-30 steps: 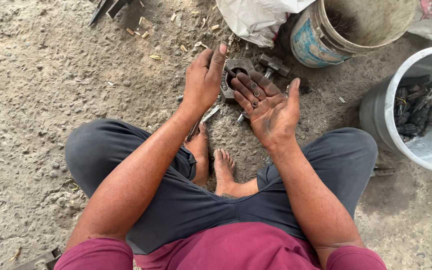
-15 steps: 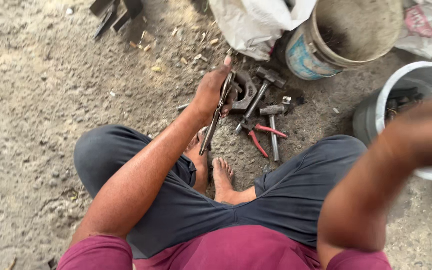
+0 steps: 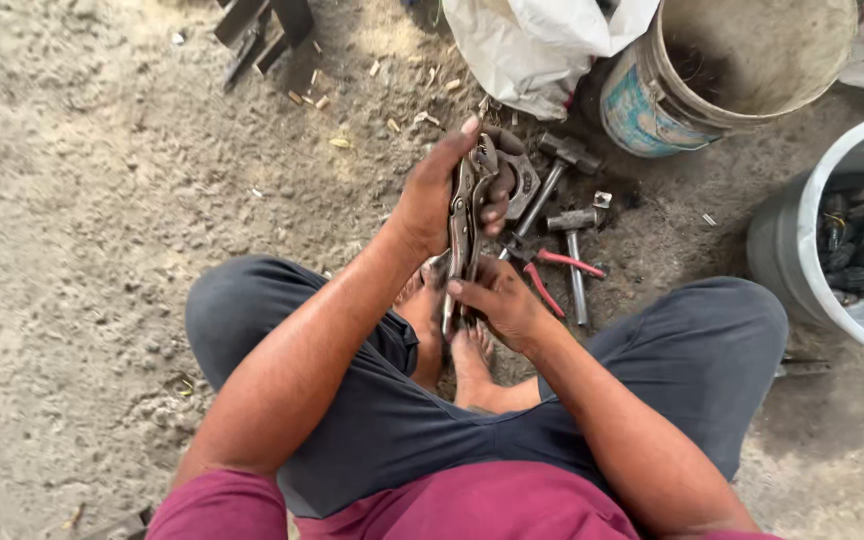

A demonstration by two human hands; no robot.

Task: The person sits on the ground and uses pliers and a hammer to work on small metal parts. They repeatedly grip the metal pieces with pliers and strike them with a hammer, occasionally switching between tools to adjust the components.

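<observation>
Centrally in the frame, locking pliers (image 3: 464,225) are gripped by both hands, the left hand (image 3: 432,195) closed near the head, the right hand (image 3: 497,300) at the handle ends; hammers (image 3: 552,185) and red-handled pliers (image 3: 552,270) lie untouched on the dirt floor (image 3: 102,200)

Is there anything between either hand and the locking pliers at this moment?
Nothing visible. The left hand is wrapped round the upper part of the locking pliers, and the right hand grips the lower handle end. The hammers and red-handled pliers lie on the ground beside them.
</observation>
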